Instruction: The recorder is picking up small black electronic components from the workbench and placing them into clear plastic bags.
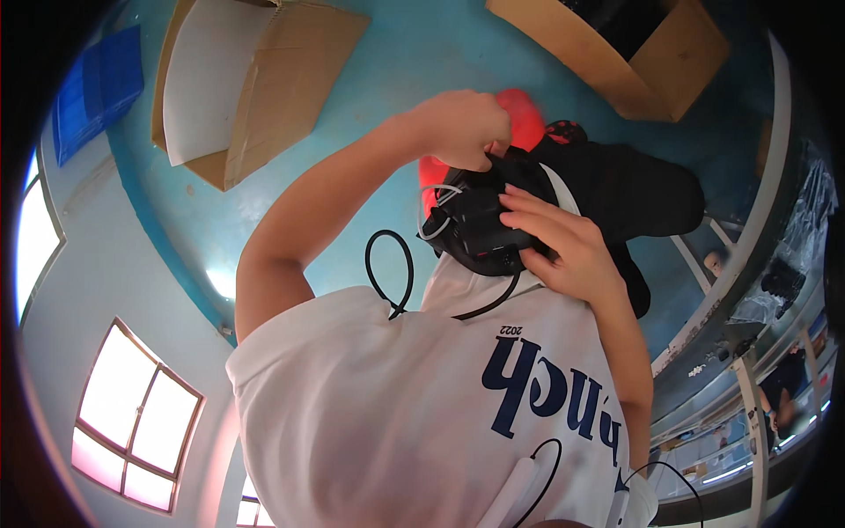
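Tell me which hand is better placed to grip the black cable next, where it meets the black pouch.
Probably the right hand: it rests on the black pouch, close to where the black cable meets it. The left hand is curled at the pouch's far edge, farther away.

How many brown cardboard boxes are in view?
2: a box with a white inner side at the upper left, and a box with something black inside at the upper right. Others may be hidden.

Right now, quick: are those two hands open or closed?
Left hand: curled closed at the black, rounded pouch; can't tell whether it grips.
Right hand: partly open, laid on that pouch.
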The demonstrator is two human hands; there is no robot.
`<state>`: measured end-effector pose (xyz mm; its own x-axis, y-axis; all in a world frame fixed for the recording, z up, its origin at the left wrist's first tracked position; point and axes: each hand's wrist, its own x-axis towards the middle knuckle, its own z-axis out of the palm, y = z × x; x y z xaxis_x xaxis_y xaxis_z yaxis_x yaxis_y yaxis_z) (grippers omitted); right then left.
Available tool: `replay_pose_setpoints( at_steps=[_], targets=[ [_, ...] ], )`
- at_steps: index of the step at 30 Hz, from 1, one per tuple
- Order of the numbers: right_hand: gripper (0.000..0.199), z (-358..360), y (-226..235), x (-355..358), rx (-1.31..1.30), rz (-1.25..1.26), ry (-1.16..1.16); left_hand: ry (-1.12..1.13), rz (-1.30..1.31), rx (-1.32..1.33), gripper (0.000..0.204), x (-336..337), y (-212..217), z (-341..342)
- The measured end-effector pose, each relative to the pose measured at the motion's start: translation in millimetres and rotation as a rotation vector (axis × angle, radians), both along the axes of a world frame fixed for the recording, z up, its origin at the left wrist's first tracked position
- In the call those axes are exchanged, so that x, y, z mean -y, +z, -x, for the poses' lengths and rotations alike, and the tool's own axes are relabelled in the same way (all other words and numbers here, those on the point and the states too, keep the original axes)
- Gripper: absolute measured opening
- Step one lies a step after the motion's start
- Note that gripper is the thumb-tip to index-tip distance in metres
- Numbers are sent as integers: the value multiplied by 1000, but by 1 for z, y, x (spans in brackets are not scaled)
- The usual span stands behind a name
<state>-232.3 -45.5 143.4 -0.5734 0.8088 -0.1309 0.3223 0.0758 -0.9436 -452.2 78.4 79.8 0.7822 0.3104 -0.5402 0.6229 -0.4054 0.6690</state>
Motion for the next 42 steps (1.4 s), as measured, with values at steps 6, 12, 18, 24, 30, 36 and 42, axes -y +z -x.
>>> replay_pose_setpoints(
  at_steps=[6, 12, 18, 24, 30, 36, 42],
  targets=[
    [54, 9, 12, 17, 174, -38, -161, 49, 41, -1, 23, 1, -5, -6],
    [53, 11, 26, 26, 397, -205, -170, 51, -16, 93, 22, 1, -2, -13],
    [54, 14, 43, 26, 632, -213, -118, 91, -14, 77, 24, -1, 11, -17],
    [45, 30, 54, 21, 867, -148, -1, 89, -72, 98, 26, 1, 10, -17],
    [34, 33, 64, 11, 942, -45, 83, 150, -45, 39, 26, 3, 9, -16],
    [35, 38, 65, 8, 975, -36, 149, 135, -78, 110, 24, 1, 5, -12],
    [40, 35, 50, 5, 921, -121, 144, 304, 39, 297, 23, -35, 12, -14]
  ],
)
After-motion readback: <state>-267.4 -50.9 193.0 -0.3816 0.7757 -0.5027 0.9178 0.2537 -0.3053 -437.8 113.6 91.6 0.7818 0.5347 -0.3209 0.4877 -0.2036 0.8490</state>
